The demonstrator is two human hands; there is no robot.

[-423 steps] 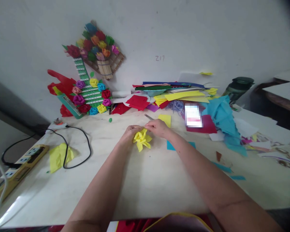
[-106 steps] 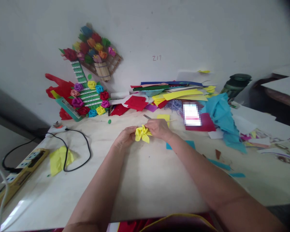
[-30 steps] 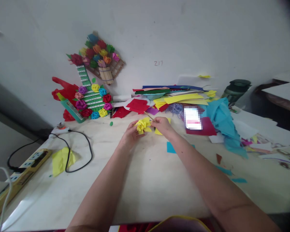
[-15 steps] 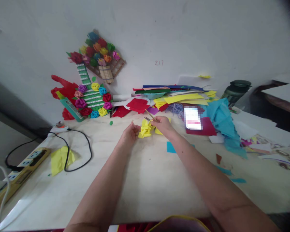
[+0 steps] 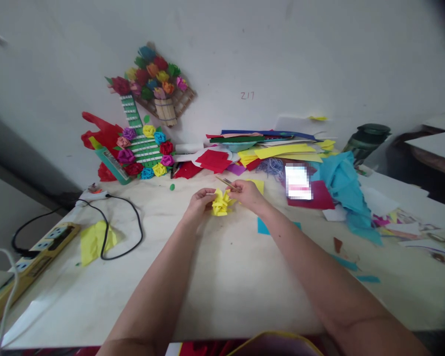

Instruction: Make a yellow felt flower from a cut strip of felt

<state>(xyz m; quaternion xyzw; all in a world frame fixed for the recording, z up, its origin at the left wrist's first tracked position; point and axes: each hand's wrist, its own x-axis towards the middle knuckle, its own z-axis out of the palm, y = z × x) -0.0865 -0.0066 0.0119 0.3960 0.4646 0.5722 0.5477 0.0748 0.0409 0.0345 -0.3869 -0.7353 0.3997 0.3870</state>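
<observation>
On my feed, the yellow flower (image 5: 221,204) sits between my 2 grips: left grip (image 5: 203,201) pinching its left edge, right grip (image 5: 245,193) closed around a thin stick (image 5: 227,183).

Yellow paper flower (image 5: 221,204) gripped between both hands: left hand (image 5: 200,203) holds its left side; right hand (image 5: 249,194), at its right side, pinches a thin stick (image 5: 224,182), tip pointing away beyond the flower. Yellow square (image 5: 259,186) just behind right hand, partly covered. Blue paper (image 5: 265,226) nearer the wearer, right of grip, partly hidden by forearm. Coloured sheets (image 5: 282,150) stacked farther beyond; crumpled yellow sheet (image 5: 91,242) well left, black cable (image 5: 140,217) across it.
</observation>
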